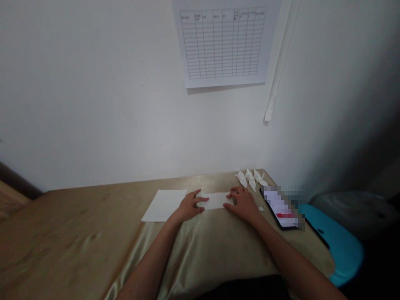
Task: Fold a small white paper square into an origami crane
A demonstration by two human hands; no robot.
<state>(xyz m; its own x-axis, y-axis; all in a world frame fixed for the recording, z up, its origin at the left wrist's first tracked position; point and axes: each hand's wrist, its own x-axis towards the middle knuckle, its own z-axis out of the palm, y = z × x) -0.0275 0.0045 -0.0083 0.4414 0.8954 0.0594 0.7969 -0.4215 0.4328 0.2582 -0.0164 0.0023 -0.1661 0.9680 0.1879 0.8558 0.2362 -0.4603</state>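
A narrow strip of white paper point(215, 200) lies on the satin-covered table point(93, 233) near the wall. My left hand point(190, 206) rests flat on the strip's left end, fingers spread. My right hand point(243, 203) presses down on its right end, fingers stretched out. A lined white sheet point(164, 205) lies flat just left of my left hand.
Several small folded white paper figures point(251, 178) sit at the table's far right corner. A phone point(281, 207) with a lit screen lies right of my right hand. A blue stool point(337, 241) stands beside the table. A printed grid sheet point(222, 43) hangs on the wall.
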